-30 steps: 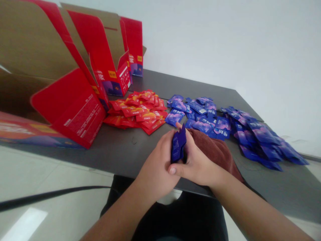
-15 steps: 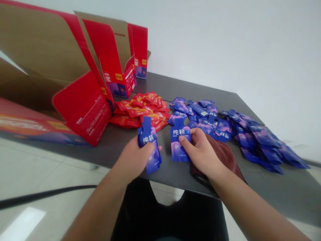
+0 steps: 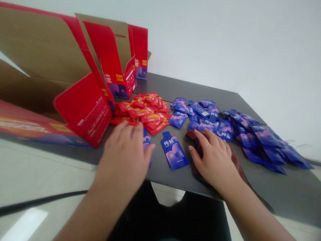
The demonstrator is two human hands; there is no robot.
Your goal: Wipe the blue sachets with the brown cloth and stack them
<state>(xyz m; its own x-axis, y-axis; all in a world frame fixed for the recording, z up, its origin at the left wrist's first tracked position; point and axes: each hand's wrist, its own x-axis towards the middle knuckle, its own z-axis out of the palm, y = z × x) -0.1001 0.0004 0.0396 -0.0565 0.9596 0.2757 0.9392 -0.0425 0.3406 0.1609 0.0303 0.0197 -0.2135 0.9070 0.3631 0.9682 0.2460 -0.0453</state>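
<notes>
My left hand (image 3: 126,150) lies palm down with its fingers stretched over blue drink pouches (image 3: 147,140), which are mostly hidden beneath it. Between my hands, a single blue spouted pouch (image 3: 174,151) lies flat on the dark table, tilted, its spout pointing away from me. My right hand (image 3: 213,152) rests on a brown cloth (image 3: 234,160), fingers apart and slightly bent. Beyond it is a loose heap of blue pouches (image 3: 205,115). A pile of red-orange pouches (image 3: 147,110) sits past my left hand.
Open red cartons (image 3: 85,110) line the left side, with another red box (image 3: 120,80) behind them. A stack of blue pouches (image 3: 265,142) covers part of the right side. The dark table (image 3: 175,85) meets a white wall (image 3: 213,43) at the back.
My right hand has let go of its blue pouch, now on the table, and moved right onto the cloth. My left hand has turned palm down and loosened its grip on its pouches.
</notes>
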